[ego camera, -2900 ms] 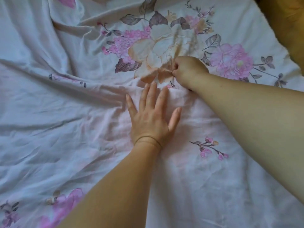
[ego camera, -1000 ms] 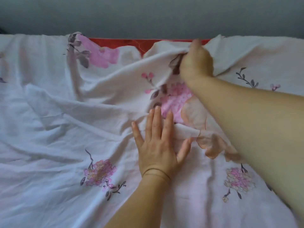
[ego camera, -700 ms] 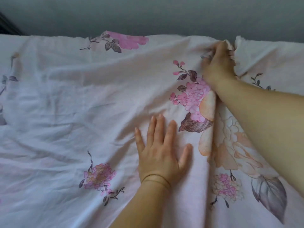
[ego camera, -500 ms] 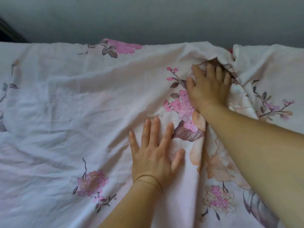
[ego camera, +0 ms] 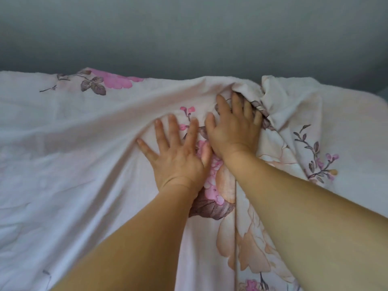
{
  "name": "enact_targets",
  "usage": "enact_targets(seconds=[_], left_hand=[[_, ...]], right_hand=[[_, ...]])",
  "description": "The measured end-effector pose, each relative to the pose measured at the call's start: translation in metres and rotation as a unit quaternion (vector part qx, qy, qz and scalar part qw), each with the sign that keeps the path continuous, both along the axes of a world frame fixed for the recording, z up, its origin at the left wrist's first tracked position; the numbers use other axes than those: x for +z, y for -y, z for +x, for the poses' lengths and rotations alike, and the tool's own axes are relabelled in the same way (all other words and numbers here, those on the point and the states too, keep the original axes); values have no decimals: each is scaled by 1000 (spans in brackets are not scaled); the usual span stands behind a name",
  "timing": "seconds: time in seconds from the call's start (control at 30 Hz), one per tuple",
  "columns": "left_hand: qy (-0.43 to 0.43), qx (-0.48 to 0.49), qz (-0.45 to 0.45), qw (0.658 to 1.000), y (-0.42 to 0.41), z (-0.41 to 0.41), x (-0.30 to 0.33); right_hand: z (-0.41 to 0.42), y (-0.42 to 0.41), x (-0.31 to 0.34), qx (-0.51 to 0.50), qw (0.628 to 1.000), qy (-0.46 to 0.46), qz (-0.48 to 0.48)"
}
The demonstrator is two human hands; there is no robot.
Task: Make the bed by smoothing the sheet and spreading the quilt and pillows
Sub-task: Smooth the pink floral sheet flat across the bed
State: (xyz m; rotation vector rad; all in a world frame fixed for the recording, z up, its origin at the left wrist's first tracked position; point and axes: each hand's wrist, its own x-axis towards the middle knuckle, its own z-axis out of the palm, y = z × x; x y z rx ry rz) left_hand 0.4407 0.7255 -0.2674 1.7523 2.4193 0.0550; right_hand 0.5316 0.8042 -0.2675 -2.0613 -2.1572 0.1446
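Note:
A pale pink sheet (ego camera: 84, 164) with pink and brown flower prints covers the whole bed and reaches its far edge. My left hand (ego camera: 178, 152) lies flat on it with fingers spread, pressing down beside a pink blossom. My right hand (ego camera: 233, 131) rests just to its right, fingers straight and pushed up against a bunched fold (ego camera: 258, 97) of the sheet near the far edge. The two hands touch at the thumbs. No quilt or pillow is in view.
A grey wall (ego camera: 189, 34) rises directly behind the bed's far edge. Long creases run across the sheet's left half, and a straight fold line (ego camera: 236, 227) runs toward me under my right forearm.
My right hand pulled the sheet up to the far edge, then let go and flattened its fingers on it. My left hand slid forward to meet the right one.

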Motion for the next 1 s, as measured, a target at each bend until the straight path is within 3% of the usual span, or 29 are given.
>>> enact_targets(seconds=[0.17, 0.37, 0.47, 0.57, 0.63, 0.67, 0.77, 0.9, 1.0], left_hand=[[21, -12, 37, 999, -27, 3, 0], [50, -10, 61, 997, -30, -2, -1], [57, -9, 60, 997, -30, -1, 0], [52, -8, 65, 997, -31, -2, -1], [53, -9, 70, 996, -32, -2, -1], [52, -10, 73, 996, -33, -2, -1], [50, -10, 80, 995, -32, -2, -1], [46, -2, 87, 995, -32, -1, -1], [42, -3, 99, 994, -32, 0, -2]], right_hand=[[1, -2, -10, 1, 997, -39, 63], [4, -16, 23, 61, 998, 6, -20], [25, -54, 53, -27, 998, -54, -6], [46, -93, 61, -111, 989, -27, -94], [48, -109, 58, -78, 976, 37, -199], [48, -114, 57, -67, 975, 54, -206], [49, -125, 59, -76, 989, 18, -124], [53, -147, 76, -134, 984, -116, 29], [51, -167, 70, -101, 977, -190, 2]])
